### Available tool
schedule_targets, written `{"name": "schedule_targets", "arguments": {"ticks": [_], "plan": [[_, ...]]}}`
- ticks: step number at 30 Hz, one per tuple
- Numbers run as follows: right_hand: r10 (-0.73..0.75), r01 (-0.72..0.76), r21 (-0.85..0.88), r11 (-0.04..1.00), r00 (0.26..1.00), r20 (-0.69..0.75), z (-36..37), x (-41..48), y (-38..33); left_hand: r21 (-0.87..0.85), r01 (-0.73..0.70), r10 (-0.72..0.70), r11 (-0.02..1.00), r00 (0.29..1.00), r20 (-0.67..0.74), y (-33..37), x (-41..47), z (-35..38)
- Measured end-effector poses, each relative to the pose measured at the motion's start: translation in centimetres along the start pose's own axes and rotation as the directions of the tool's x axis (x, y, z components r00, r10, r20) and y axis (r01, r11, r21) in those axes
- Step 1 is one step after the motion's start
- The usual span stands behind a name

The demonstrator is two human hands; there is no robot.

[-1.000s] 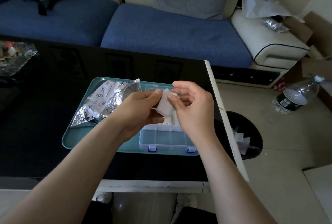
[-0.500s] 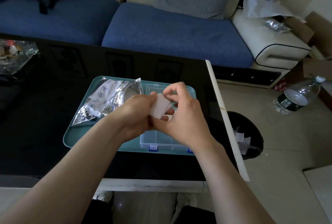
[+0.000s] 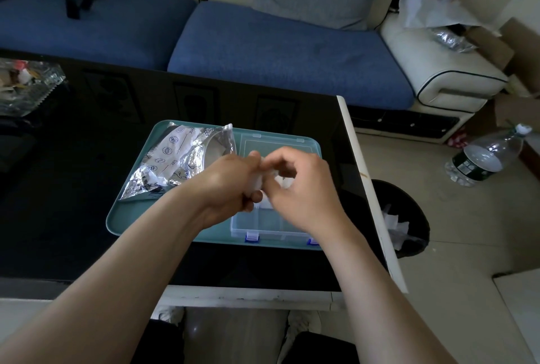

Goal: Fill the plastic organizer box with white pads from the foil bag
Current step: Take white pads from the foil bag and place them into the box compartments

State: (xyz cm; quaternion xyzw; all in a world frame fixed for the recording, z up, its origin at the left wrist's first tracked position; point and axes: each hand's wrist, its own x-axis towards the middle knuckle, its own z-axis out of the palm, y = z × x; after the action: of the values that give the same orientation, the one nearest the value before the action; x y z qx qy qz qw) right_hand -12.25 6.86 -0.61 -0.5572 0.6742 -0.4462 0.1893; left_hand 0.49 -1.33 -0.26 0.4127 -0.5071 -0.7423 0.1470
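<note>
A clear plastic organizer box (image 3: 264, 223) with blue latches lies open on the right half of a teal tray (image 3: 125, 217). The crinkled foil bag (image 3: 181, 159) lies on the tray's left half, its mouth facing the box. My left hand (image 3: 230, 179) and my right hand (image 3: 298, 185) meet just above the box, both pinching a white pad (image 3: 258, 181) that is blurred between the fingers. More white pads (image 3: 285, 182) show in a compartment under my right hand. My hands hide most of the box's compartments.
The tray sits on a black glossy table (image 3: 73, 188) whose right edge is near the box. A black waste bin (image 3: 406, 217) stands on the floor to the right, with a plastic bottle (image 3: 485, 156) beyond. A glass dish (image 3: 26, 86) sits far left. A blue sofa (image 3: 263, 51) runs behind.
Both hands have moved down and closer to the box with the pad. The pad, held flat and spread a second ago, is now bunched between the fingers.
</note>
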Motion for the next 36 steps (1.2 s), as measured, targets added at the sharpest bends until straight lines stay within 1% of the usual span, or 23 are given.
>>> {"name": "schedule_targets", "arguments": {"ticks": [2,3,4,5,6,7,8,9,10,11,12,14,15,17,20,22,26,29,31,33,34,35,36], "plan": [[0.097,-0.090,0.123,0.988,0.994,-0.048,-0.5,0.3,0.1,0.011,-0.023,0.023,1.000,1.000,-0.007,0.1,0.0,-0.1],[0.146,-0.133,0.162,0.978,0.987,-0.073,-0.8,0.4,0.2,0.054,-0.043,0.045,0.998,0.998,-0.041,0.1,0.1,-0.2],[0.179,-0.159,0.170,0.973,0.977,-0.114,-1.1,0.5,0.4,0.129,-0.070,0.082,0.989,0.992,-0.092,0.1,0.3,-0.4],[0.196,-0.174,0.135,0.975,0.966,-0.170,-1.4,0.6,0.8,0.226,-0.094,0.129,0.970,0.980,-0.149,-0.2,0.5,-0.7],[0.207,-0.191,0.091,0.977,0.952,-0.224,-1.6,0.5,1.2,0.347,-0.109,0.189,0.932,0.960,-0.206,-0.5,0.7,-1.1],[0.213,-0.209,0.046,0.977,0.939,-0.269,-1.8,0.5,1.5,0.493,-0.111,0.262,0.863,0.932,-0.250,-0.8,0.7,-1.6],[0.230,-0.237,0.011,0.971,0.927,-0.295,-1.9,0.5,1.8,0.634,-0.098,0.338,0.767,0.902,-0.269,-1.1,0.8,-2.1],[0.254,-0.269,-0.012,0.963,0.920,-0.299,-2.0,0.4,2.2,0.744,-0.078,0.392,0.664,0.883,-0.258,-1.4,0.7,-2.5],[0.286,-0.303,-0.023,0.953,0.919,-0.273,-2.0,0.4,2.5,0.815,-0.056,0.414,0.577,0.880,-0.232,-1.7,0.6,-2.8],[0.318,-0.332,-0.027,0.943,0.923,-0.218,-1.9,0.3,2.7,0.856,-0.042,0.409,0.516,0.890,-0.203,-1.8,0.5,-2.9],[0.347,-0.356,-0.035,0.934,0.926,-0.152,-1.7,0.3,2.9,0.879,-0.035,0.386,0.476,0.906,-0.173,-2.0,0.4,-3.0],[0.382,-0.383,-0.075,0.921,0.924,-0.029,-0.9,0.2,2.9,0.899,-0.024,0.309,0.437,0.943,-0.125,-2.1,0.3,-3.2],[0.388,-0.385,-0.095,0.918,0.921,0.016,-0.4,0.1,2.8,0.901,-0.019,0.260,0.434,0.960,-0.105,-2.2,0.3,-3.2],[0.400,-0.390,-0.126,0.912,0.914,0.071,0.5,0.2,2.7,0.886,-0.003,0.159,0.464,0.984,-0.080,-2.3,0.1,-3.3],[0.406,-0.380,-0.198,0.904,0.907,0.114,2.0,0.2,3.0,0.870,0.022,0.056,0.493,0.997,-0.057,-2.2,-0.3,-3.3],[0.399,-0.362,-0.243,0.900,0.909,0.122,2.8,0.2,3.0,0.875,0.021,0.051,0.483,0.997,-0.052,-2.5,-0.2,-3.4],[0.405,-0.359,-0.304,0.882,0.909,0.102,3.8,0.1,3.0,0.912,0.003,0.101,0.410,0.994,-0.048,-3.2,0.5,-3.6],[0.407,-0.361,-0.347,0.866,0.911,0.069,4.7,0.0,3.4,0.907,0.007,0.083,0.421,0.996,-0.046,-3.2,0.6,-3.8],[0.392,-0.324,-0.429,0.843,0.917,0.078,5.2,-0.1,3.5,0.902,0.009,0.085,0.431,0.995,-0.051,-3.1,0.5,-3.9],[0.396,-0.296,-0.517,0.803,0.913,0.093,5.7,0.0,3.3,0.888,0.017,0.142,0.459,0.986,-0.092,-2.7,0.2,-3.8],[0.406,-0.287,-0.562,0.776,0.909,0.097,5.8,0.0,3.1,0.878,0.022,0.218,0.478,0.965,-0.143,-2.3,0.0,-3.7],[0.409,-0.269,-0.606,0.748,0.907,0.103,6.0,0.0,3.0,0.868,0.026,0.323,0.497,0.922,-0.213,-2.0,-0.1,-3.6],[0.408,-0.248,-0.644,0.724,0.906,0.109,6.3,0.0,2.8,0.857,0.026,0.437,0.514,0.852,-0.288,-1.6,-0.2,-3.6]]}}
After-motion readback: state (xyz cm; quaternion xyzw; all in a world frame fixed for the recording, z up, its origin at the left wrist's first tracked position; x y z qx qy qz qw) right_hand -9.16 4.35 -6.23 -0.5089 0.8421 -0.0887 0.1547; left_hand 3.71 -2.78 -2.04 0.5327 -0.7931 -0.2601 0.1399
